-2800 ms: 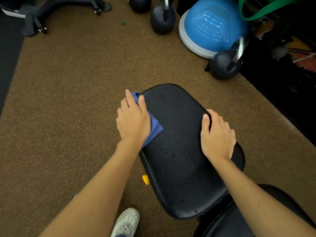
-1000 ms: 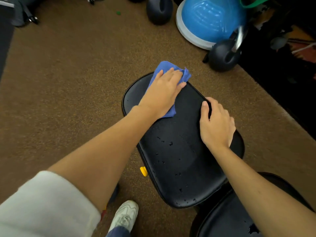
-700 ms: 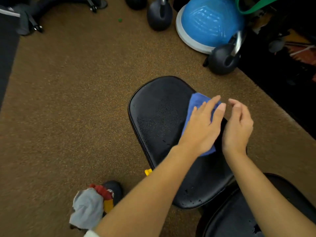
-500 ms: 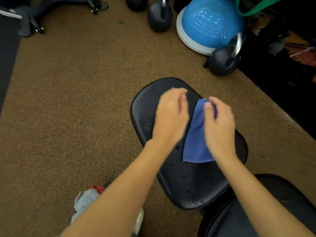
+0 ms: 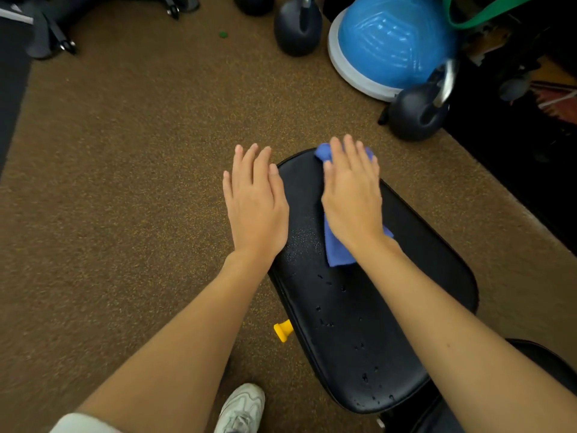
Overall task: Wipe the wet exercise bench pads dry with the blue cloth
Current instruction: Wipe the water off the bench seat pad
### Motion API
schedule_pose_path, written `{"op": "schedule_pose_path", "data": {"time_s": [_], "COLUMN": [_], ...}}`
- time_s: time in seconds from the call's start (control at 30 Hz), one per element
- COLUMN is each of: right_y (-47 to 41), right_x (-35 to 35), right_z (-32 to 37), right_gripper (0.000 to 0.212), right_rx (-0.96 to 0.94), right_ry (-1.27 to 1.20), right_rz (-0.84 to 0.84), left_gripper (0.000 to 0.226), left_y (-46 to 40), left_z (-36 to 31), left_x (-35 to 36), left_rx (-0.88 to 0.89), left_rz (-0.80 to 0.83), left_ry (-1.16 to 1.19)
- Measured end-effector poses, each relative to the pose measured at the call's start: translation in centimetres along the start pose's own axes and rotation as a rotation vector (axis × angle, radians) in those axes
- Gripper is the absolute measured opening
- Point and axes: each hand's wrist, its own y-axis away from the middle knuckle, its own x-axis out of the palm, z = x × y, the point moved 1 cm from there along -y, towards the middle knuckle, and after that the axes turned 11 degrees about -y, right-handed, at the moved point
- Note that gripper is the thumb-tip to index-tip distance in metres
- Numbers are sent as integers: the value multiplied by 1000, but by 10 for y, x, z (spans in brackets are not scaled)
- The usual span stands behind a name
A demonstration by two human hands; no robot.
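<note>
On the bench pad's (image 5: 359,307) far end, the right hand (image 5: 352,198) presses the blue cloth (image 5: 338,251) flat, fingers straight. Over its left edge the left hand (image 5: 254,201) spreads open, empty. Droplets dot the pad's near half.

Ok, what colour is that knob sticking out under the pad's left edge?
Yellow; the knob shows in the head view, beside the black pad.

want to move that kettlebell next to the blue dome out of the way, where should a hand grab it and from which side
Grip the kettlebell by its metal handle loop, the only narrow part; the round black body is too wide for one hand. The loop rises from the top and leans toward the blue dome, so come from above on the open carpet side and curl the fingers through it.
</note>
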Motion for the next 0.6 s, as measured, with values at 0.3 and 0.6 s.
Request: {"op": "schedule_pose_path", "data": {"time_s": [0.3, 0.6], "right_y": [64, 94], "right_x": [-22, -27], "right_z": [-16, -36], "right_gripper": [39, 38], "right_rx": [-327, -192], "right_ry": [144, 4], "right_rz": [1, -73], "left_gripper": [53, 52], "left_y": [0, 0], "left_z": [1, 0], "left_x": [1, 1], "left_rx": [-56, -74], "left_rz": [24, 62], "left_ry": [21, 2]}}
